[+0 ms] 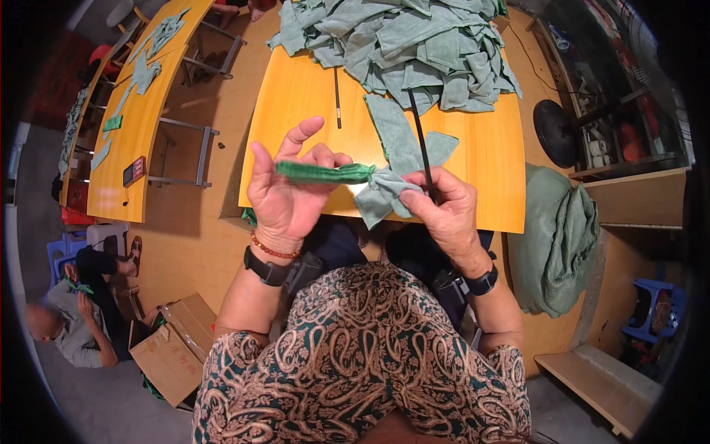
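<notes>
Green cloth, wound into a tight roll (pixel 322 172), sits crosswise in the left hand (pixel 285 198), pinched between thumb and curled fingers with the index finger raised toward 12 o'clock. At the roll's 3 o'clock end the fabric bunches into a knot-like gather, and from there a paler, still loose cloth tail (pixel 381 196) spills into the right hand (pixel 444 207). That hand's fingers close on the loose tail and also on a thin black stick (pixel 420 137), which slants up toward 12 o'clock across the table.

Judging by this, roughly half of the piece is rolled and the flared end remains to be worked in (the stick seems to serve for that, though I cannot tell how).

Beyond the hands, at 12 o'clock, lies a yellow wooden table (pixel 488 163) with a large heap of green cloths (pixel 414 44) and a second dark stick (pixel 337 96). At 3 o'clock a green sack (pixel 555 237) slumps beside the table. At 8 o'clock another person (pixel 70 329) sits by a cardboard box (pixel 174 348).
</notes>
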{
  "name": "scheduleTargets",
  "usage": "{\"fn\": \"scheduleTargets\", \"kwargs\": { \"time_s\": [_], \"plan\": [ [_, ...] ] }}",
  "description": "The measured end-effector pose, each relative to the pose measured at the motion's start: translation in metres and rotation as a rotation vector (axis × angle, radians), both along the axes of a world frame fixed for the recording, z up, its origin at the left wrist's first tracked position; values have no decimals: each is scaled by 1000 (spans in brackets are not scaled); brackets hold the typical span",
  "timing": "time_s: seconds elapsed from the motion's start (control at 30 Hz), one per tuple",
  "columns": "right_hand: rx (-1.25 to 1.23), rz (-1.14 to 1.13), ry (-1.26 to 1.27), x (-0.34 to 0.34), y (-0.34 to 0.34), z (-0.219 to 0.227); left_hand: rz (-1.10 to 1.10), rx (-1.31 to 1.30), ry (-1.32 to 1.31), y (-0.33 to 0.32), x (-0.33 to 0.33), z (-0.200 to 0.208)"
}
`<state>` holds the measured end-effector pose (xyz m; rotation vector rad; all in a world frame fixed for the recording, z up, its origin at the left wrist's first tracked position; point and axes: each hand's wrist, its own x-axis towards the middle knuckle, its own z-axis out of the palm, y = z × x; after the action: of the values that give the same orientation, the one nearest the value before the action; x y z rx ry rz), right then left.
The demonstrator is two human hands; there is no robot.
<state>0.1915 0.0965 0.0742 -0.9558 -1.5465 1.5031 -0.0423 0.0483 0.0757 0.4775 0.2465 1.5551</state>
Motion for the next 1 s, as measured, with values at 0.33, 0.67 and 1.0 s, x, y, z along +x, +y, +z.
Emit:
{"fn": "scheduleTargets", "kwargs": {
  "time_s": [0.33, 0.67, 1.0],
  "plan": [
    [749, 72, -238, -6, 13, 38, -42, -145, 770, -6, 23, -1],
    [922, 18, -324, -10, 7, 33, -81, -23, 1035, -8, 30, -16],
    [615, 57, -182, 5, 18, 41, 402, 189, 1516, -2, 13, 3]
  ]
}}
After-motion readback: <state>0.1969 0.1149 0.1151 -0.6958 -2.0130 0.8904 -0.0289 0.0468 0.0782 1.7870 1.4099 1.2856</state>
